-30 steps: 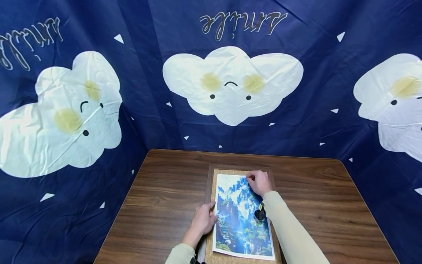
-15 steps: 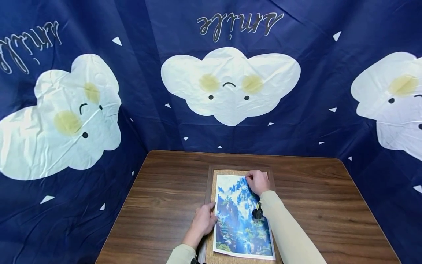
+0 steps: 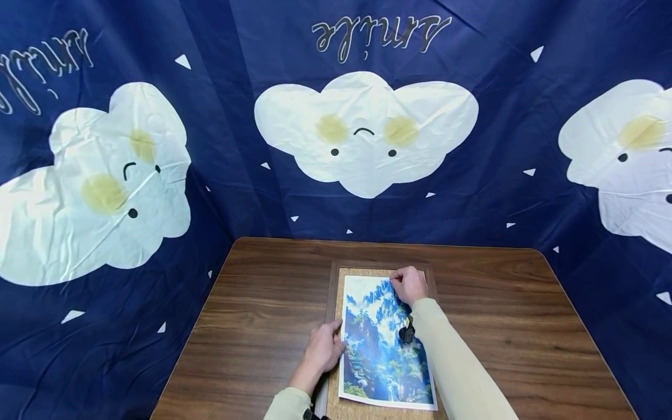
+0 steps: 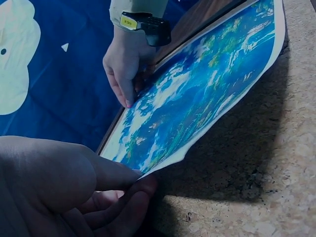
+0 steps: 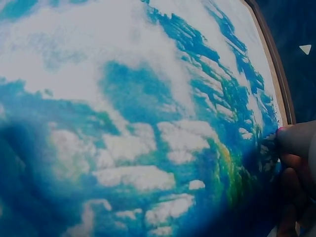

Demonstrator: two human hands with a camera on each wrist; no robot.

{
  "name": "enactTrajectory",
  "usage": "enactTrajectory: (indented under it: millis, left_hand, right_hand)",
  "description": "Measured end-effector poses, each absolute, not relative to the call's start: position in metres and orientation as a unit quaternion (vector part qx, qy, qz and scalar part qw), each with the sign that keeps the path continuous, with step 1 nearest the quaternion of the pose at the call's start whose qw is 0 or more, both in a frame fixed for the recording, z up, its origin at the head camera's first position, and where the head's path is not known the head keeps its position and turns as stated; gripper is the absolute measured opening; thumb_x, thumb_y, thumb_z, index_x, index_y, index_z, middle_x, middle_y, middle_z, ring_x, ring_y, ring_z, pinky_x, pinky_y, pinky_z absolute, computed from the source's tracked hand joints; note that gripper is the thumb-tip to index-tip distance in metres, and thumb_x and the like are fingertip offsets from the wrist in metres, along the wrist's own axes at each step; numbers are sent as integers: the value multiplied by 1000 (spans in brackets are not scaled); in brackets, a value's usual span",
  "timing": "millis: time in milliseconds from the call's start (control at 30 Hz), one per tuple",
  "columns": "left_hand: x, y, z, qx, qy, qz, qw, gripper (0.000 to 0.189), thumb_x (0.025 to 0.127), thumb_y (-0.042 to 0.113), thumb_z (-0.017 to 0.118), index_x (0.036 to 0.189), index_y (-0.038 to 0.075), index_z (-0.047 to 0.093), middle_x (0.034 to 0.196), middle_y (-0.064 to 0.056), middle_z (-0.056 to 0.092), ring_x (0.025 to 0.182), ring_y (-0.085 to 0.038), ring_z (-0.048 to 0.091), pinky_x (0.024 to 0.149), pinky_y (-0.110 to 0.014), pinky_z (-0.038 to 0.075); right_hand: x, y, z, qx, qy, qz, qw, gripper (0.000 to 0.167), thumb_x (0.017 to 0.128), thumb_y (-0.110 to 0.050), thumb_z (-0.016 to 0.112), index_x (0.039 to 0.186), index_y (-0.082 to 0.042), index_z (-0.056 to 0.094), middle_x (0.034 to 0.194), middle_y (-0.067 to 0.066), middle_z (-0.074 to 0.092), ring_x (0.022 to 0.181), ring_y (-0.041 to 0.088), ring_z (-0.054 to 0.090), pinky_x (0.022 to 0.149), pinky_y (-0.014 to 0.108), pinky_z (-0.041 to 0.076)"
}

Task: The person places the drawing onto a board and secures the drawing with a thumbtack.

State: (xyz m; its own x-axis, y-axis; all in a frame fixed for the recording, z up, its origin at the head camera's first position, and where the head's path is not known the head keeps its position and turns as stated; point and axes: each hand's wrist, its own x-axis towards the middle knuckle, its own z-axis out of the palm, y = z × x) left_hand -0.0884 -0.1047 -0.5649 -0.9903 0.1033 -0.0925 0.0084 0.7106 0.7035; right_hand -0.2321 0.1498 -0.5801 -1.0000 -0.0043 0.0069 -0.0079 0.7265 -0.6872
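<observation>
A printed landscape picture [image 3: 385, 344] with blue mountains and a white border lies over a corkboard [image 3: 388, 412] with a brown frame. My left hand [image 3: 321, 349] pinches the print's left edge. In the left wrist view its thumb is on top, fingers under the paper, and that edge is raised off the cork, casting a shadow. My right hand [image 3: 410, 284] is at the print's top edge towards the right, fingertips together. A small pink pin-like thing [image 5: 280, 130] shows at those fingertips; most of it is hidden.
The board lies on a brown wooden table [image 3: 262, 315]. Behind and beside the table hangs a dark blue curtain [image 3: 220, 116] with white clouds. A black wrist camera [image 3: 406, 333] on the right wrist hangs over the print.
The head view shifts slightly. My right wrist and its camera turn a little to the left, while the fingertips stay at the print's top edge. My left hand keeps its place.
</observation>
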Motion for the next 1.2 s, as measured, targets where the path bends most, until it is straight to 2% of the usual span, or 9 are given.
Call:
enactTrajectory:
  millis: [267,667,933,1200]
  left_hand:
    - [-92,-106,-566,27,920,385,72,56,91,3,75,144,-5,59,68,8,55,62,-6,50,65,-29,47]
    - [-91,-106,-566,53,925,374,37,56,82,-3,75,136,-10,63,65,8,57,59,-5,51,63,-28,49]
    - [-91,-107,-567,47,928,366,41,56,83,-1,76,137,-7,64,65,8,56,67,-11,53,71,-34,51]
    - [-92,-108,-568,41,923,379,54,57,85,1,75,140,-7,62,64,11,55,60,-4,50,65,-28,47]
  right_hand:
    - [-235,151,-578,-9,-923,385,-15,12,98,-16,75,95,-11,84,90,5,76,82,23,66,81,48,59]
    - [-237,150,-575,-29,-919,393,-24,11,95,-13,75,91,-11,85,95,8,78,87,26,68,83,48,58]
    - [-236,145,-571,-49,-920,389,-30,10,96,-16,77,92,-11,85,97,8,78,87,25,69,82,47,59]
    - [-237,142,-572,-70,-919,386,-25,11,95,-15,77,89,-14,86,99,9,79,90,27,71,82,48,59]
